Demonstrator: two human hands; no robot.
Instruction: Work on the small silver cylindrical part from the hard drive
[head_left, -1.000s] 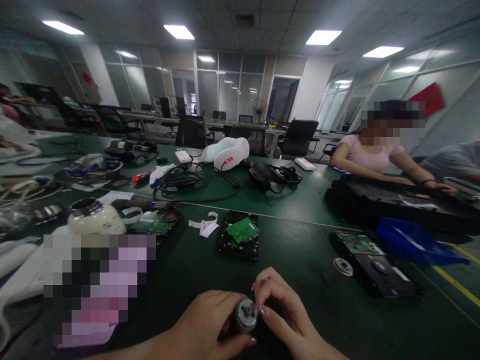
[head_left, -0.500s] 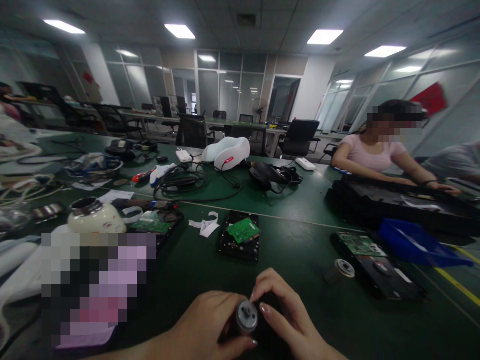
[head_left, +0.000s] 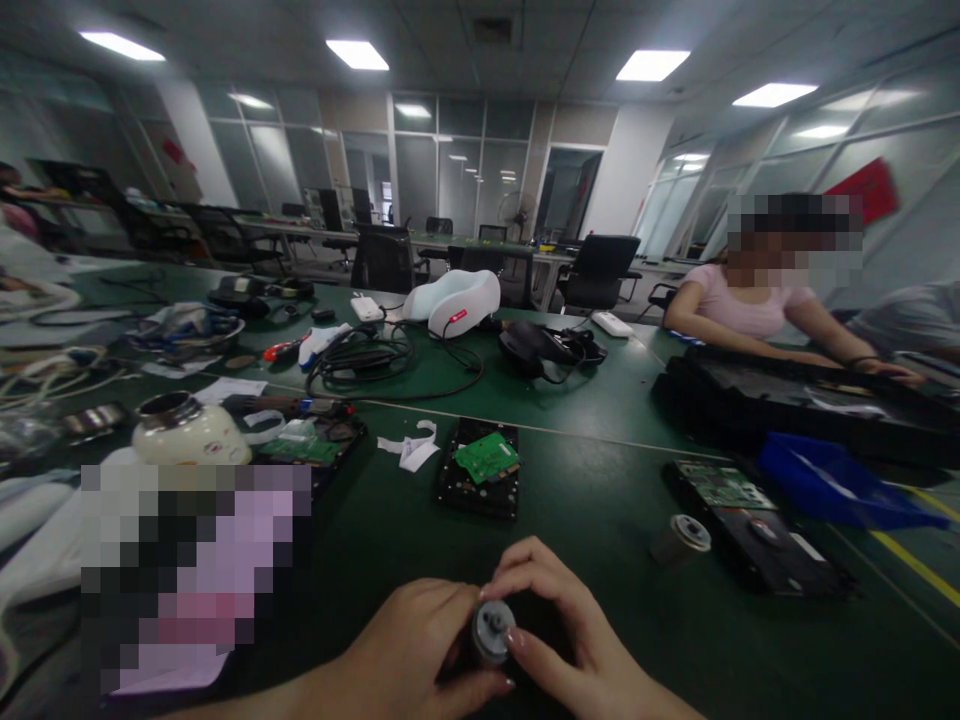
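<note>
My left hand [head_left: 420, 640] wraps round a small metal cylinder that looks like an electric motor [head_left: 493, 630], held upright with its round end and central stub facing up. From the other side my right hand [head_left: 559, 620] closes on it, thumb at the edge of the top face and fingertips at the far rim. The cylinder's lower part is hidden by my fingers and shadow. Ahead lies a black hard drive [head_left: 457, 490] with a green circuit board [head_left: 486, 458] on it. To the right stands a similar metal cylinder [head_left: 682, 540].
Another hard drive [head_left: 780, 550] and a blue tray [head_left: 832, 485] are at the right, near a black case [head_left: 795, 420] where a person [head_left: 750, 300] works. Coiled black cable [head_left: 360, 360], paper scraps [head_left: 412, 450] and a cream jar [head_left: 191, 430] lie further off.
My right hand has moved slightly left and closed in, its thumb and fingertips now against the motor's top. My left hand keeps its hold.
</note>
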